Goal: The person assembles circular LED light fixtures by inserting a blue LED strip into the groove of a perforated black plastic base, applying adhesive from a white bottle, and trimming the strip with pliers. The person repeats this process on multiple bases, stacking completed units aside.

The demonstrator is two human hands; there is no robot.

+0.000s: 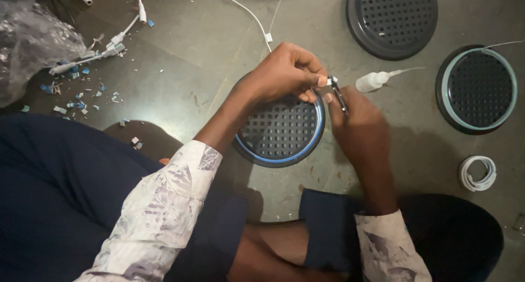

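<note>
Knees: I'm sitting on the floor (180, 36), legs folded closest to me.
Left hand (284, 71): pinching a small white piece (324, 82) at my fingertips.
Right hand (355, 126): closed round a thin metal tool (339, 93), meeting that piece.
Below: blue-rimmed round grille (281, 131), partly hidden by both hands.
Beside: white dropper bottle (374, 80).
Farther: 2 more grilles (392, 19), coiled white cable (477, 173), wire scraps (82, 99).

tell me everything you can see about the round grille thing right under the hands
The round grille is a dark disc, seemingly plastic, with a grid of square holes and a blue ring inside its rim. It lies flat on the grey floor before the person's knees. The left hand hovers over its top edge, hiding part; whether it touches is unclear.
</note>
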